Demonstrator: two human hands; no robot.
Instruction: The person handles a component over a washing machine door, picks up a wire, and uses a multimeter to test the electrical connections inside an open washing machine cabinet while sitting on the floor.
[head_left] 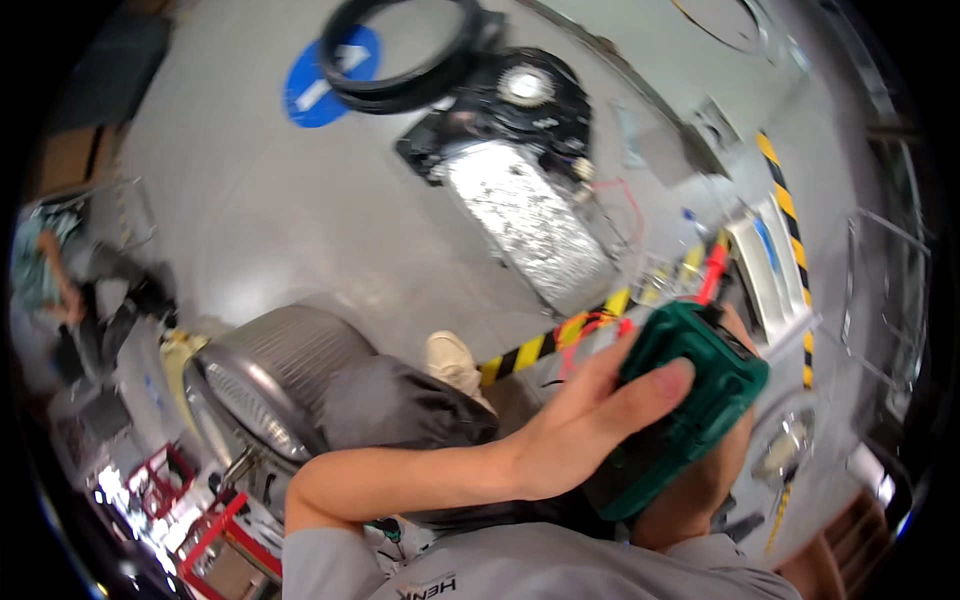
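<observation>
A green device (712, 398) is held in front of the chest, tilted, between the person's 2 hands. The left hand (575, 425) is clamped on it, thumb pressed over the upper face and fingers around the left side. The right hand (738, 326) is behind its far end, mostly hidden; I cannot tell how its fingers close. Just beyond that end shows 1 red rod (713, 272). To the right is a white tray (775, 270); to the left, striped tape (550, 345) runs along the floor near a shoe (454, 362). Farther out lie a foil-covered box (530, 220), a black housing (560, 110) with a pale gear (526, 86), and a black ring (460, 55) partly over a blue floor sign (305, 85). A grey drum (300, 350) is beside the left leg (400, 405).
</observation>
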